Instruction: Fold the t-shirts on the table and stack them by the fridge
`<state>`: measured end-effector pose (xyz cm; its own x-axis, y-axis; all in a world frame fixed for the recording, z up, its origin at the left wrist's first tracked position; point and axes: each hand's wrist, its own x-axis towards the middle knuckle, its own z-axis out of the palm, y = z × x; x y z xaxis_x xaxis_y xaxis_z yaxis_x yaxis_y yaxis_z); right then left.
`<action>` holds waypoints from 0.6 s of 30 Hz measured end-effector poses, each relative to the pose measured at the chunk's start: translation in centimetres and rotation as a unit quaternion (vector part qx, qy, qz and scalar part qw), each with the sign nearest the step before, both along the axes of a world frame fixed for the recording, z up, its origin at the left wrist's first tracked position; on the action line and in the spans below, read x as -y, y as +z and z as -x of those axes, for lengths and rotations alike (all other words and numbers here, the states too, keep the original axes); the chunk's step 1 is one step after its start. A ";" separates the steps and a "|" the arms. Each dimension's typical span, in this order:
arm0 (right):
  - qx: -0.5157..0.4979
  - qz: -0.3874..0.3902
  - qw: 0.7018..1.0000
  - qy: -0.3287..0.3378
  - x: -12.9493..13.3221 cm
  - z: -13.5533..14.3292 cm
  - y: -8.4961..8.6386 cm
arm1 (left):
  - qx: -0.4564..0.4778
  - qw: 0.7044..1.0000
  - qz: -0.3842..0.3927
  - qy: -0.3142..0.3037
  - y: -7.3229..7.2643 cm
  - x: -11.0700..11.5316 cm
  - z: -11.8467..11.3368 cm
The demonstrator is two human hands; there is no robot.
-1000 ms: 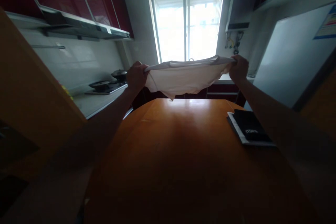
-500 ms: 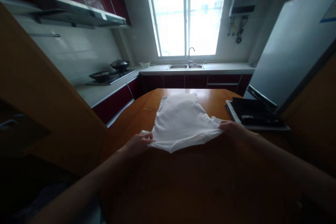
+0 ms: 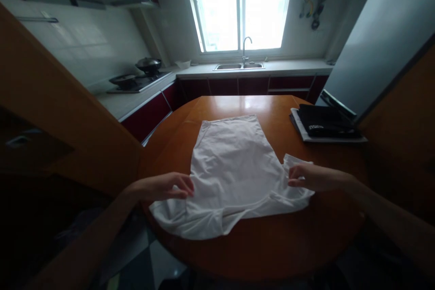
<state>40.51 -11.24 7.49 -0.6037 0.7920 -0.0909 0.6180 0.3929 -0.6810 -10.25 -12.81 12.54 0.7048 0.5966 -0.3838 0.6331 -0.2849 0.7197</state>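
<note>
A white T-shirt (image 3: 234, 163) lies spread on the wooden table, its straight hem at the far side and the neck end, with loose folds, toward me. My left hand (image 3: 175, 186) is over the left sleeve, fingers bent and apart from the thumb, with no cloth between them. Above the right sleeve is my right hand (image 3: 307, 176), its fingers loosely curled with a gap to the thumb. Whether either hand's fingertips brush the fabric is hard to make out.
The round-ended wooden table (image 3: 272, 244) carries folded dark clothes (image 3: 326, 120) on its right. Beyond it are a counter with a sink (image 3: 229, 67) and faucet, and a stove with pans (image 3: 124, 80). A fridge (image 3: 377, 41) stands to the right.
Both hands have let go of the T-shirt's sleeves, which they held stretched. The shirt now lies on the table, its near end spread wider. The view has tilted down.
</note>
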 end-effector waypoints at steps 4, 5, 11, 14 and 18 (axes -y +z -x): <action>-0.024 -0.054 0.994 0.094 3.3 4.0 -0.2 | 0.043 0.991 -0.126 0.009 -2.4 2.7 -4.2; -0.027 -0.071 0.991 0.109 4.4 4.7 -0.5 | 0.053 0.989 -0.138 0.002 -3.1 3.8 -5.4; 0.040 -0.224 0.965 0.130 9.1 6.1 -4.3 | 0.008 0.956 -0.290 -0.039 -6.8 10.2 -9.3; 0.054 -0.262 0.956 0.119 9.7 6.0 -5.4 | -0.027 0.934 -0.353 -0.048 -8.4 11.3 -9.4; 0.085 -0.298 0.944 0.116 9.9 6.1 -5.7 | -0.018 0.916 -0.399 -0.042 -9.4 11.9 -9.4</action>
